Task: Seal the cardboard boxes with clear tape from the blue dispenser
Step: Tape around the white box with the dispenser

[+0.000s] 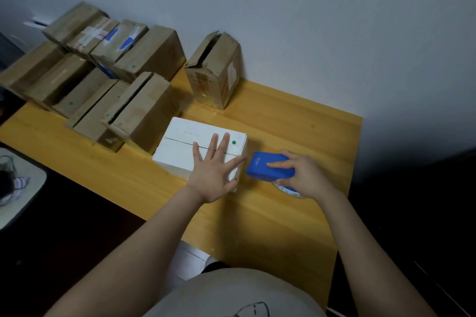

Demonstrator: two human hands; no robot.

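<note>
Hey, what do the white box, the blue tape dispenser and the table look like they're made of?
White box: likely cardboard with a matte white face; folded edges and a flap seam show. Blue tape dispenser: probably plastic, smooth and evenly coloured, held in the right hand. Table: looks like wood or wood veneer, yellowish with faint grain lines and a slight sheen.

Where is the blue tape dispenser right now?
In the head view, the blue tape dispenser sits in the right hand, on the wooden table, just right of the white box.
</note>
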